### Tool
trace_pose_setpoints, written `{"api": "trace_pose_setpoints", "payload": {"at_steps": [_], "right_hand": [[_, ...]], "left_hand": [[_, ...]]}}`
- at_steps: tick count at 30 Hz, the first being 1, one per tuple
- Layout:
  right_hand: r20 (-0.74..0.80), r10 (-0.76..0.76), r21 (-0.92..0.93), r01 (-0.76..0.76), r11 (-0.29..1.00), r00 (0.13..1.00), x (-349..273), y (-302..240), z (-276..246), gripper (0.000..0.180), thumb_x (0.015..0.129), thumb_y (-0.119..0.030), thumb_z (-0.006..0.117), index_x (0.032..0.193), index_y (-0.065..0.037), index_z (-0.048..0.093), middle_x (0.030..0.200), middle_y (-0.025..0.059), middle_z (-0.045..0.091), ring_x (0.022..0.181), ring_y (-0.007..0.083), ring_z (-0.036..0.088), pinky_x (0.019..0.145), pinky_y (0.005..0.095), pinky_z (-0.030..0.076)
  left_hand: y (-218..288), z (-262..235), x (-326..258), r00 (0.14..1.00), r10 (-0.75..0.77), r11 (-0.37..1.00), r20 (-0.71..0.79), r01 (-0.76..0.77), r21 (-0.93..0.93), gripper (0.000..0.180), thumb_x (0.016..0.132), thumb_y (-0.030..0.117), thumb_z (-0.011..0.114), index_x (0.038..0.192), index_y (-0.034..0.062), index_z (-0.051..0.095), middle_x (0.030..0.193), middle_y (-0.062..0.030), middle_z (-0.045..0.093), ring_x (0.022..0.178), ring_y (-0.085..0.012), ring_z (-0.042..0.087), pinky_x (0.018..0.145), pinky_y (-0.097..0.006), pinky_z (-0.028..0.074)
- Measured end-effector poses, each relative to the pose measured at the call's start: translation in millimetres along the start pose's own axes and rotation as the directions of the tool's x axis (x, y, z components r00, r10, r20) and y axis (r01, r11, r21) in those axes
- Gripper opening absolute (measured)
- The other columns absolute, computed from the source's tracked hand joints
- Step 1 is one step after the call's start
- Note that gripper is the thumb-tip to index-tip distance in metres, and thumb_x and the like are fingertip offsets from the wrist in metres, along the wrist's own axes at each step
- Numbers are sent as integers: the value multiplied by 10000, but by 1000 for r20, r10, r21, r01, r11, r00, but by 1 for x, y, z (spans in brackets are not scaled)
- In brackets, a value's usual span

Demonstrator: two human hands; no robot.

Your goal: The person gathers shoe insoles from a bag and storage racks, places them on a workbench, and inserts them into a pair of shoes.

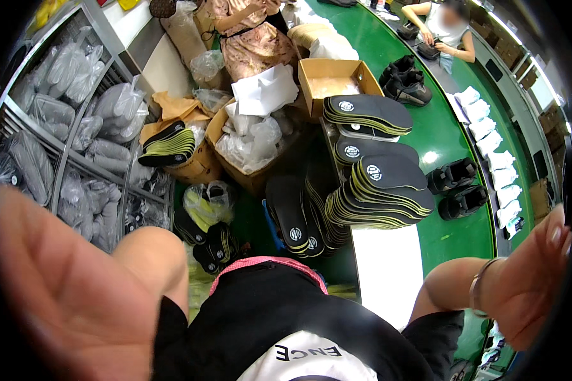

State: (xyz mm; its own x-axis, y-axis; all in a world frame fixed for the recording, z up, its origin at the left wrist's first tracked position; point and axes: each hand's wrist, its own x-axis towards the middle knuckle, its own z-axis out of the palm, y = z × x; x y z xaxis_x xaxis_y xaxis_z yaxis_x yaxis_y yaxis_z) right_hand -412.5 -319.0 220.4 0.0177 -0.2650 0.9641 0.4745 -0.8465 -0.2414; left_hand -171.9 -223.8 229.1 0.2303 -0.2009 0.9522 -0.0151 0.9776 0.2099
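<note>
Both my hands are raised close to the camera at the picture's sides. My left hand (70, 292) fills the lower left, palm showing and blurred; its fingers run out past the dark rim. At the right rim is my right hand (529, 292), with a silver bangle (476, 286) at the wrist. A fingertip or two points upward there, the rest cut off, so I cannot tell whether it holds anything. Between my arms, ahead of my body, stand a tall stack of black insoles with yellow-green edges (380, 190) and another group of black insoles (297, 216) beside it.
Black shoes (459, 187) stand on the green table (442, 254), near a white board (388, 257). More insoles (367, 113) lie by an open carton (340, 79). Cartons with plastic bags (254, 143) and a rack of bagged grey items (63, 120) are left. Two people sit across.
</note>
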Motion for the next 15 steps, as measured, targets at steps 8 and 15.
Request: {"api": "trace_pose_setpoints", "payload": {"at_steps": [8,15], "right_hand": [[68,120,49,-124,991,990,26,40,54,338,871,-262,393,1182,-141,443,979,36,520,703,226,527,619,382,430],[118,202,31,-207,978,972,32,63,119,334,871,-245,395,1184,-137,445,953,40,523,686,226,524,606,382,423]], "left_hand": [[-18,-53,33,993,-98,995,72,99,-15,128,634,5,606,709,99,562,708,15,561,598,-52,524,456,-138,447],[-44,-124,37,996,-92,995,4,92,-44,125,664,29,597,757,104,562,745,14,554,645,-68,522,469,-161,447]]}}
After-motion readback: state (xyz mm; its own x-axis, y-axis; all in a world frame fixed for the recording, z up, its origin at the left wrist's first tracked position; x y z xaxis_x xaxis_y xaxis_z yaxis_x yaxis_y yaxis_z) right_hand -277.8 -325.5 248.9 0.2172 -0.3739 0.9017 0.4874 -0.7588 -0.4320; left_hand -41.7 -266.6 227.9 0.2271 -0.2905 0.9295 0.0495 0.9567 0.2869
